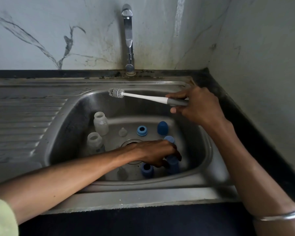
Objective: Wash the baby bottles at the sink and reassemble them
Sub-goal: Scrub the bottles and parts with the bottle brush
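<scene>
Two clear bottle bodies (pixel 100 123) stand at the left of the sink basin (pixel 201 150), with blue collars (pixel 141 130), caps (pixel 162 127) and a clear teat (pixel 123 132) scattered to their right. Washing looks barely begun: the tap (pixel 129 38) runs no visible water. The right hand (pixel 199 106) grips the bottle brush (pixel 143 97) by its grey handle, held level over the far rim. The left hand (pixel 153 152) reaches low across the drain, fingers curled round a blue cap (pixel 173 163) near the front; lifting it comes next.

Dim, cool, even light. Soft glare streaks the tap (pixel 128 36) and the sink (pixel 209 150) rim. Wide-angle bending curves the edges; the near parts look slightly blurred.
</scene>
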`<state>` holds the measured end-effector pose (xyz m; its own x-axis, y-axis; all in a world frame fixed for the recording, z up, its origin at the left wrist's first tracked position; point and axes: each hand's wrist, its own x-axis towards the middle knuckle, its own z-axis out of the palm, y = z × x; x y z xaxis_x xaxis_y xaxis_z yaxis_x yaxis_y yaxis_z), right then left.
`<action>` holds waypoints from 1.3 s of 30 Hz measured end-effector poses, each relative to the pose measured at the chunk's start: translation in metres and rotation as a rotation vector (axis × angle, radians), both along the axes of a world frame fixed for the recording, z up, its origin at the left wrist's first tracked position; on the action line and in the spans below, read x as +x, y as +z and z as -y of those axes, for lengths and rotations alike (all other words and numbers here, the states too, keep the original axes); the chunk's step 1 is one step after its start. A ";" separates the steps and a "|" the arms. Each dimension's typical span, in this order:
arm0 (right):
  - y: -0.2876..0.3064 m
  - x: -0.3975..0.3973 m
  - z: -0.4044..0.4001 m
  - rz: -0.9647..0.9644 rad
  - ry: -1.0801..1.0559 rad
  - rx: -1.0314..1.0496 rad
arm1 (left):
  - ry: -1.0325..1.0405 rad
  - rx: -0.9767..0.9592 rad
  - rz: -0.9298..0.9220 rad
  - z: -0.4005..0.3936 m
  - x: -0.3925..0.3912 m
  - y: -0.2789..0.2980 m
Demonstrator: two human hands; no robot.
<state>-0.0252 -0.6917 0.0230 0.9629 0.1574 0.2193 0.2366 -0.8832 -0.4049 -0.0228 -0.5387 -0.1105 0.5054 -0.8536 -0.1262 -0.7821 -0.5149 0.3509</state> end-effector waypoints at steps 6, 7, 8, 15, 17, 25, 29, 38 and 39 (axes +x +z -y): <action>0.002 0.003 0.008 0.063 -0.038 -0.022 | 0.196 -0.199 0.036 -0.011 0.013 0.020; 0.001 0.005 0.010 0.070 -0.054 -0.014 | 0.231 -0.224 0.071 -0.014 0.015 0.025; 0.000 0.008 0.012 0.077 -0.065 0.000 | 0.272 -0.261 0.111 -0.020 0.018 0.032; 0.004 0.009 0.022 0.127 -0.069 0.079 | 0.656 -0.649 0.189 -0.096 0.006 0.077; 0.004 0.011 0.021 0.078 -0.019 0.057 | 0.794 -0.671 0.213 -0.128 -0.002 0.079; 0.003 0.008 0.016 -0.070 0.084 0.002 | 1.220 -1.316 0.071 -0.193 -0.015 0.077; 0.006 0.004 0.009 -0.029 0.113 -0.003 | 1.183 -1.351 -0.026 -0.197 -0.006 0.079; 0.004 -0.011 -0.015 0.116 0.069 -0.076 | 0.983 -1.284 -0.281 -0.188 -0.004 0.074; 0.002 -0.011 -0.015 0.109 0.050 -0.081 | 0.981 -1.290 -0.257 -0.188 -0.003 0.075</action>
<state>-0.0358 -0.6769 0.0247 0.9244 0.2266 0.3067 0.3202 -0.8980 -0.3017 -0.0259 -0.3504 -0.0356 0.9642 0.1604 0.2113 -0.2091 -0.0309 0.9774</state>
